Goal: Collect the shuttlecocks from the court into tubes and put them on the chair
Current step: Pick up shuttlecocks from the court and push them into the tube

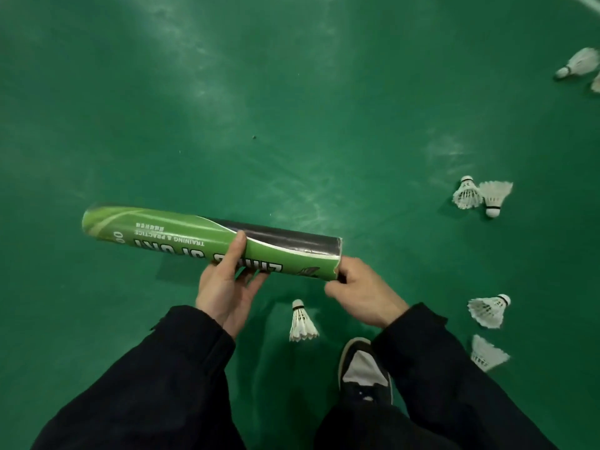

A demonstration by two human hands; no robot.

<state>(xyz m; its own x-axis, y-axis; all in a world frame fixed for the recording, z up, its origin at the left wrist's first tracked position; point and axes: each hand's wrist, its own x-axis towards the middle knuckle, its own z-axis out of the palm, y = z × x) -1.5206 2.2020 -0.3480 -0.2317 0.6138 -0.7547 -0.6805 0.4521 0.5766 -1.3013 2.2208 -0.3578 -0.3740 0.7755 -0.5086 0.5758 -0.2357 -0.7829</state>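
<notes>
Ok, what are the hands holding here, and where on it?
Both hold the shuttlecock tube. The left hand grips it around mid-length, thumb on top; the right hand is curled at its right end.

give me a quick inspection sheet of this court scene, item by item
surface: green court floor, scuffed
job's things: tube held level; shuttlecocks on the floor, one near the shoe, a pair at right, more at the right edge
clutter: small dark speck
grip: left hand holds the tube's middle; right hand at its right end
cables: nothing seen
surroundings: shoe, white line; no chair in view
</notes>
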